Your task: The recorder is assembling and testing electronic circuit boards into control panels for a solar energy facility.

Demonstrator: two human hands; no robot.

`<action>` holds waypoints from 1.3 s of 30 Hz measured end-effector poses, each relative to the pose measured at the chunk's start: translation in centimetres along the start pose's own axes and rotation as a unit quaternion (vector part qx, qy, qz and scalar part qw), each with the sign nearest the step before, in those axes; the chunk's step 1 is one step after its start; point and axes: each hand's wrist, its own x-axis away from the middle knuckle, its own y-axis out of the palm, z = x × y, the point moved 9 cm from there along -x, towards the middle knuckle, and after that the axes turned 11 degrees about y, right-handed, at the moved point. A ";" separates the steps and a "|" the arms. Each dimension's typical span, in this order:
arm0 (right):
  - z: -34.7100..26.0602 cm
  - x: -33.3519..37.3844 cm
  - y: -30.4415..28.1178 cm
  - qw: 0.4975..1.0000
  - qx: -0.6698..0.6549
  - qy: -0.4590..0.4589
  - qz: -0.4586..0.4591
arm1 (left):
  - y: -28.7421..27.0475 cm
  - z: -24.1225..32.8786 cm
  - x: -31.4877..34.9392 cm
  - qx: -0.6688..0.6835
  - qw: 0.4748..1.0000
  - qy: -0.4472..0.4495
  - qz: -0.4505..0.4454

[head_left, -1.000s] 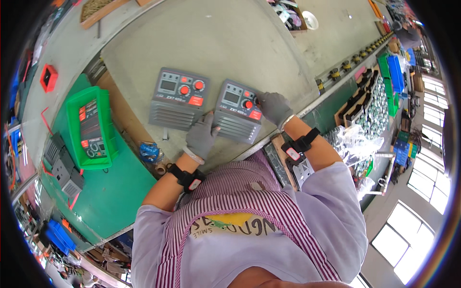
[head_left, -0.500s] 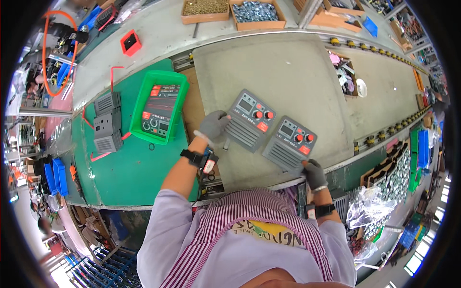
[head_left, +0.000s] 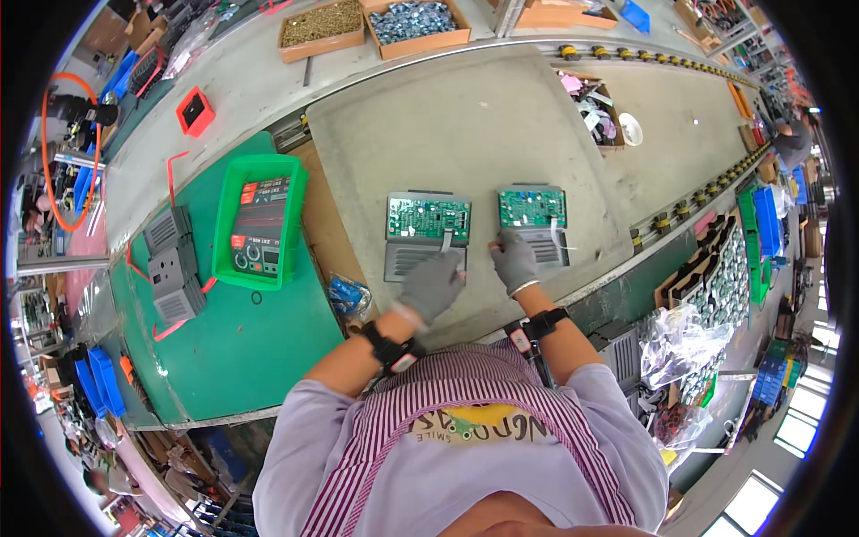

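Two dark grey plastic panels lie with their backs up, side by side on the grey work surface. The left panel point(head_left: 405, 257) carries a green circuit board point(head_left: 428, 217) on its far half, and a white ribbon cable point(head_left: 447, 240) hangs from it. My gloved left hand point(head_left: 432, 286) is over its near right corner, fingers apart. The right panel point(head_left: 548, 249) bears a similar board point(head_left: 531, 208) with a pale cable point(head_left: 557, 234). At its left edge is my gloved right hand point(head_left: 516, 259), fingers curled; anything inside them is hidden.
To the left, a green bin point(head_left: 293, 234) of printed panels stands on a green mat point(head_left: 228, 345), beside grey housings point(head_left: 172, 266). Boxes of brass-coloured point(head_left: 322, 24) and silvery small parts point(head_left: 413, 21) sit at the back. A roller track point(head_left: 707, 190) runs along the right.
Both panels have been turned from their printed fronts to their backs, showing the circuit boards, and set straight. My hands have moved closer together.
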 end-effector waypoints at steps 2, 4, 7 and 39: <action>-0.5 0.5 0.6 1.000 -0.024 0.004 -0.013 | -4.3 -2.3 2.2 -0.039 0.992 -0.036 0.113; -2.1 1.3 1.0 0.997 -0.039 -0.046 -0.040 | -6.6 -6.4 3.6 -0.077 0.985 -0.116 0.102; -3.0 2.1 2.3 0.996 -0.004 -0.038 -0.085 | -4.5 -10.2 4.0 -0.098 0.980 -0.171 0.021; -10.7 -31.0 -8.0 0.985 0.098 -0.082 0.117 | 0.0 -9.4 4.2 -0.049 0.993 -0.104 0.025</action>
